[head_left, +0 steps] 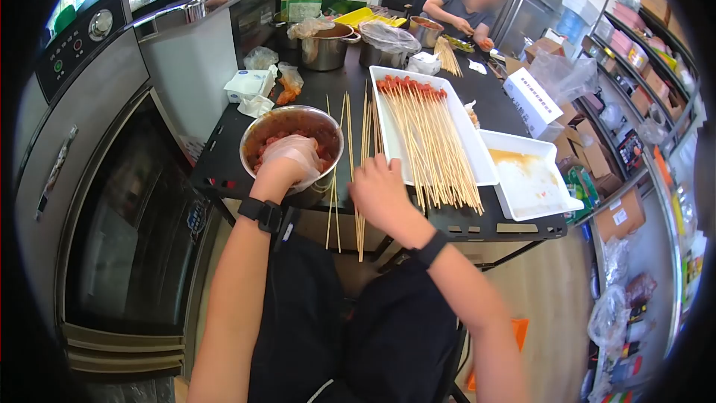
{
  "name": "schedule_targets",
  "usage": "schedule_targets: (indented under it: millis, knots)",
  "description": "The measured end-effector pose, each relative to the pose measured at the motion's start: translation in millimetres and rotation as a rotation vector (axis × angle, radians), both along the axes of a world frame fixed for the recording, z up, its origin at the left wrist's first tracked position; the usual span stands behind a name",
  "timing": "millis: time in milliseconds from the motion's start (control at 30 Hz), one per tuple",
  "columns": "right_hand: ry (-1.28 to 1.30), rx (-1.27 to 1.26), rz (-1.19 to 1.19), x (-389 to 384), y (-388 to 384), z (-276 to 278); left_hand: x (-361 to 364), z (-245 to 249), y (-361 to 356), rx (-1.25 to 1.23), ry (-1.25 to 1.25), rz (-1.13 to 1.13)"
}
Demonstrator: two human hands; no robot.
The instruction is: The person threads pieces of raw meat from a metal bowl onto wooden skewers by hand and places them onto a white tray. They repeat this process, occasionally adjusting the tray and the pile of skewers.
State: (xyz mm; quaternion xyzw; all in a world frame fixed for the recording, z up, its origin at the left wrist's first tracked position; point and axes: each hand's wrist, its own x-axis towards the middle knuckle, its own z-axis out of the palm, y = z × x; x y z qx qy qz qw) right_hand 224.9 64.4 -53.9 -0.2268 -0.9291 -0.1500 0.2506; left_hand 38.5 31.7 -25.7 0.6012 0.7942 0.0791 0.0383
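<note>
My left hand (292,158), in a clear plastic glove, reaches into a steel pot (248,151) of red marinated meat (313,151). Its fingers are hidden among the meat. Bare, my right hand (382,190) is over loose bamboo skewers (362,205) lying lengthwise on the black table, its fingers bent and closed at a skewer; the fingertips are partly hidden. Just right of it stands a white tray (474,155) with a row of skewers (432,142), red meat at their far ends. A second white tray (533,198) beside it holds some brownish liquid.
Tissues (250,86), a large pot (324,48), a bag-covered pot (388,43) and a yellow tray (365,16) stand farther back. Across the table sits another person (466,11), hands over food. An oven (123,216) is on the left, loaded shelves (634,67) on the right.
</note>
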Motion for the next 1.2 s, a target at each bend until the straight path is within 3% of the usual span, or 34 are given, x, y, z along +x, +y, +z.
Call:
schedule_targets:
  millis: [133,233,267,300,367,400,467,500,567,600,633,700,800,833,900,967,1033,1067,1133,1167,1200]
  knots:
    - [-0.088,-0.024,-0.238,-35.7,1.0,-22.8,2.8,14.4,4.3,-0.263,-0.045,0.078]
    - [-0.11,-0.042,-0.415,-52.7,6.4,-26.6,2.7,14.7,2.9,-0.193,-0.084,0.052]
    - [-0.087,-0.12,-0.489,-56.0,8.5,-26.7,1.9,15.4,2.6,-0.192,0.039,-0.107]
    - [-0.065,-0.199,-0.562,-58.9,11.0,-27.1,2.3,15.6,2.1,-0.193,0.041,-0.106]
    - [-0.053,-0.197,-0.566,-60.5,16.3,-27.2,7.8,21.6,-0.9,0.023,-0.203,0.118]
    - [0.007,-0.215,-0.564,-61.5,16.5,-27.0,8.8,29.0,-4.1,0.024,-0.203,0.12]
    - [0.093,-0.252,-0.499,-61.2,14.8,-22.0,6.7,45.0,-9.5,-0.246,0.246,-0.163]
    - [0.088,-0.25,-0.49,-58.6,13.6,-17.2,4.8,41.2,-9.7,-0.244,0.242,-0.154]
    - [0.145,-0.387,-0.443,-51.2,7.7,-4.8,-1.9,22.6,-7.5,0.332,-0.182,0.087]
    - [0.19,-0.399,-0.377,-44.1,3.3,4.7,-8.2,14.2,-1.8,0.389,-0.519,0.198]
    - [0.269,-0.428,-0.357,-41.6,6.5,3.9,-20.3,-0.5,4.9,0.394,-0.518,0.216]
    - [0.531,-0.535,-0.247,-33.2,3.8,13.6,-40.0,-17.4,2.8,0.439,-0.154,-0.268]
    - [0.931,-0.936,0.038,-13.3,-18.5,24.3,-22.6,18.6,-28.3,0.578,-0.161,-0.116]
    - [0.92,-0.943,0.056,-8.6,-28.8,25.3,-23.7,17.4,-27.3,0.582,-0.156,-0.096]
    - [1.021,-1.499,0.29,5.1,-58.4,38.9,-27.0,11.9,-25.1,0.6,-0.447,-0.067]
    - [0.966,-1.57,0.269,12.5,-77.9,43.9,-24.5,18.8,-33.8,0.594,-0.376,-0.074]
    - [0.911,-1.637,0.24,19.9,-92.1,40.7,-23.3,18.1,-34.1,0.671,-0.809,-0.253]
    - [0.883,-1.605,0.214,23.3,-97.7,37.8,-23.8,18.8,-27.6,0.672,-0.808,-0.25]
    - [0.81,-1.499,0.152,28.6,-108.0,34.3,-27.9,17.8,-9.0,0.575,-2.329,0.138]
    - [0.767,-1.468,0.11,30.2,-114.8,38.4,-28.8,11.9,-7.9,0.574,-2.329,0.133]
    - [0.78,-1.478,0.097,30.8,-119.0,34.9,-30.1,2.7,-9.3,0.676,-1.724,-0.145]
